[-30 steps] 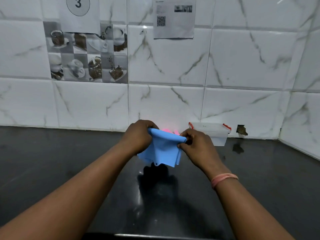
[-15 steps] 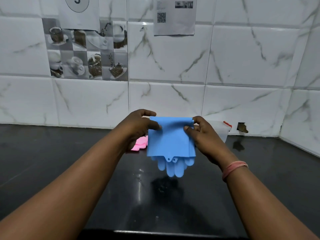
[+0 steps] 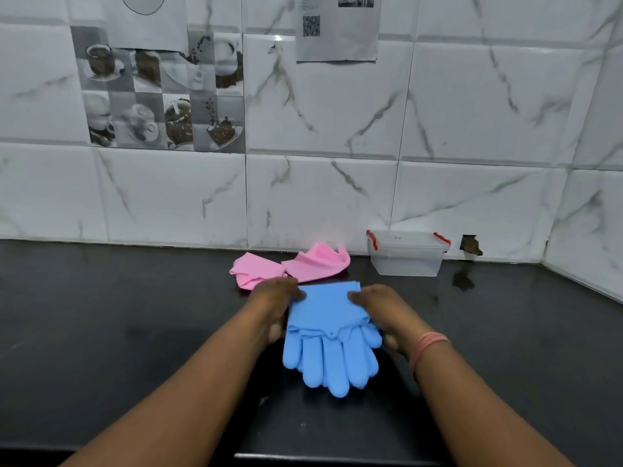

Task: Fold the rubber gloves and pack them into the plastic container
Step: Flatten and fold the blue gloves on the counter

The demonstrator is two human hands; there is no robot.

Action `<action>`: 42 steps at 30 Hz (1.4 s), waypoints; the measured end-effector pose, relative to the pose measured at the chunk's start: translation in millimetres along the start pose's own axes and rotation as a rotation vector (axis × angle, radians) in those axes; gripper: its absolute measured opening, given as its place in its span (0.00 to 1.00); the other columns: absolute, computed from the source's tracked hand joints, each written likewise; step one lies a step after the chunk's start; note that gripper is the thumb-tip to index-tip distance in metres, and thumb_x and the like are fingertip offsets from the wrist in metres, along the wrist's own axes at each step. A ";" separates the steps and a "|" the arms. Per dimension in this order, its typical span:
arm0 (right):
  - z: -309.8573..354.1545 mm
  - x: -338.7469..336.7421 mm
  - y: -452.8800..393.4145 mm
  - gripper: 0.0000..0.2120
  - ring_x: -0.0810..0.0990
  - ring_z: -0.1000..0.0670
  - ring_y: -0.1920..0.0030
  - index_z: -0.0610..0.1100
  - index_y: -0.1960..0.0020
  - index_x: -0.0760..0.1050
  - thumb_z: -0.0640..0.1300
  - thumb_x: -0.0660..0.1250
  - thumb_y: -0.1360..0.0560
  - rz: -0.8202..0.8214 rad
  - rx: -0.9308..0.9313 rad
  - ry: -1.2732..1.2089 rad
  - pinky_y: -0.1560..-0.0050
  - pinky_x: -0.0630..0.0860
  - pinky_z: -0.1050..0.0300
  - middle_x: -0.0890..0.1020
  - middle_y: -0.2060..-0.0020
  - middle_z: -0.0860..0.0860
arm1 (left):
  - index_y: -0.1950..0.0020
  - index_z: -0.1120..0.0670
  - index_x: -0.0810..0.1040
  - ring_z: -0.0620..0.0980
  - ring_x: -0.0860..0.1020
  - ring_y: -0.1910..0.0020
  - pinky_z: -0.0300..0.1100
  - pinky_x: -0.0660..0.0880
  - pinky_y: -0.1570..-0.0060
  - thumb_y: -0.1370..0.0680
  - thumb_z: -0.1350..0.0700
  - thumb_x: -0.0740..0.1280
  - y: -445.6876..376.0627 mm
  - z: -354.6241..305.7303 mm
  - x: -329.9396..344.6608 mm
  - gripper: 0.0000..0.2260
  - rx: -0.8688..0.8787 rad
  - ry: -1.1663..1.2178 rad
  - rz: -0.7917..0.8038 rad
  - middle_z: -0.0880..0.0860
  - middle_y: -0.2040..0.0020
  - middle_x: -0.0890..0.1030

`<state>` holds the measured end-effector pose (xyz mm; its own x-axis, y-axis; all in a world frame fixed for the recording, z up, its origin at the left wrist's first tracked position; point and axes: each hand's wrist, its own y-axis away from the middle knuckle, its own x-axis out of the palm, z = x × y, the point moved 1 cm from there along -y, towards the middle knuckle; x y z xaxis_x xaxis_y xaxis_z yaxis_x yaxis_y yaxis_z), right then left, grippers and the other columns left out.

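Fingers (image 3: 296,294) of both hands pinch the blue gloves' (image 3: 332,335) cuff corners, laying them flat on the counter (image 3: 135,332) for folding; pink gloves (image 3: 293,264) and plastic container (image 3: 408,254) wait behind.

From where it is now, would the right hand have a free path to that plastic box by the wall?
Probably yes. The right hand is busy holding the blue gloves, but only bare black counter lies between it and the lidded plastic box.
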<state>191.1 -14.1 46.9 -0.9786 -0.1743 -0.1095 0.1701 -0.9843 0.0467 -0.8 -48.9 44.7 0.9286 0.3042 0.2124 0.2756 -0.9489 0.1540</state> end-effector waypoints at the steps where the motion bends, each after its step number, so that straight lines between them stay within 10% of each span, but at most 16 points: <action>1: -9.9 -0.4 -5.7 0.10 0.76 0.49 0.65 0.42 0.61 0.73 0.41 0.68 0.22 -0.059 -0.051 0.176 0.61 0.73 0.56 0.80 0.66 0.41 | 0.34 0.64 0.77 0.63 0.82 0.46 0.59 0.80 0.42 0.23 0.72 0.67 -3.0 10.9 -0.4 0.17 -0.005 0.006 -0.048 0.69 0.39 0.81; 8: -22.9 0.8 -12.8 0.27 0.78 0.46 0.65 0.42 0.66 0.74 0.68 0.68 0.31 -0.304 -0.189 0.754 0.58 0.73 0.53 0.80 0.69 0.49 | 0.29 0.57 0.74 0.57 0.78 0.37 0.53 0.75 0.34 0.21 0.55 0.71 -8.1 19.2 14.9 0.21 0.185 -0.306 -0.191 0.57 0.34 0.79; 15: -22.7 -10.5 -10.3 0.24 0.71 0.49 0.73 0.45 0.72 0.69 0.60 0.74 0.32 -0.263 -0.147 0.669 0.70 0.67 0.56 0.73 0.76 0.49 | 0.37 0.58 0.78 0.60 0.76 0.38 0.52 0.71 0.34 0.19 0.58 0.58 7.2 5.5 9.7 0.15 0.091 -0.788 -0.269 0.59 0.38 0.80; 20: -20.0 -11.8 -11.7 0.19 0.69 0.50 0.74 0.44 0.69 0.69 0.53 0.73 0.30 -0.263 -0.055 0.637 0.73 0.63 0.58 0.72 0.74 0.49 | 0.54 0.58 0.79 0.47 0.71 0.73 0.37 0.64 0.74 0.17 0.54 0.65 4.3 -8.3 5.1 0.11 -0.161 -0.474 0.008 0.53 0.67 0.80; 23: -17.8 -13.8 -9.9 0.18 0.67 0.50 0.76 0.44 0.73 0.68 0.48 0.71 0.30 -0.294 -0.079 0.632 0.74 0.62 0.60 0.69 0.78 0.51 | 0.56 0.57 0.80 0.41 0.69 0.80 0.31 0.63 0.83 0.18 0.56 0.68 0.3 -8.8 1.2 0.09 -0.325 -0.380 0.101 0.52 0.67 0.79; 31: -3.7 -5.9 -3.0 0.14 0.63 0.53 0.78 0.34 0.70 0.70 0.39 0.67 0.29 -0.259 -0.275 0.275 0.77 0.60 0.63 0.69 0.77 0.49 | 0.52 0.63 0.77 0.47 0.74 0.68 0.38 0.80 0.73 0.24 0.60 0.73 -5.5 -10.6 -10.0 0.08 -0.516 -0.136 0.098 0.54 0.62 0.71; 36: 0.5 2.3 9.9 0.06 0.64 0.55 0.80 0.40 0.56 0.74 0.37 0.63 0.20 0.190 0.129 -0.407 0.84 0.58 0.66 0.77 0.72 0.46 | 0.51 0.65 0.76 0.65 0.83 0.52 0.61 0.80 0.50 0.24 0.66 0.62 2.8 -11.3 -17.1 0.05 -0.481 0.122 0.157 0.58 0.59 0.74; 42: -6.4 -14.7 19.5 0.10 0.62 0.53 0.80 0.37 0.47 0.76 0.44 0.63 0.20 0.314 0.101 0.123 0.80 0.54 0.68 0.76 0.74 0.46 | 0.42 0.67 0.77 0.61 0.84 0.54 0.54 0.85 0.60 0.25 0.71 0.62 15.2 3.3 -19.7 0.13 -0.398 0.103 0.166 0.63 0.44 0.80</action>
<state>209.6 -30.9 43.0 -0.8579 -0.4764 -0.1925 0.4425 -0.8755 0.1943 -14.0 -69.6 39.7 0.9170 0.1763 0.3577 -0.0113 -0.8852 0.4651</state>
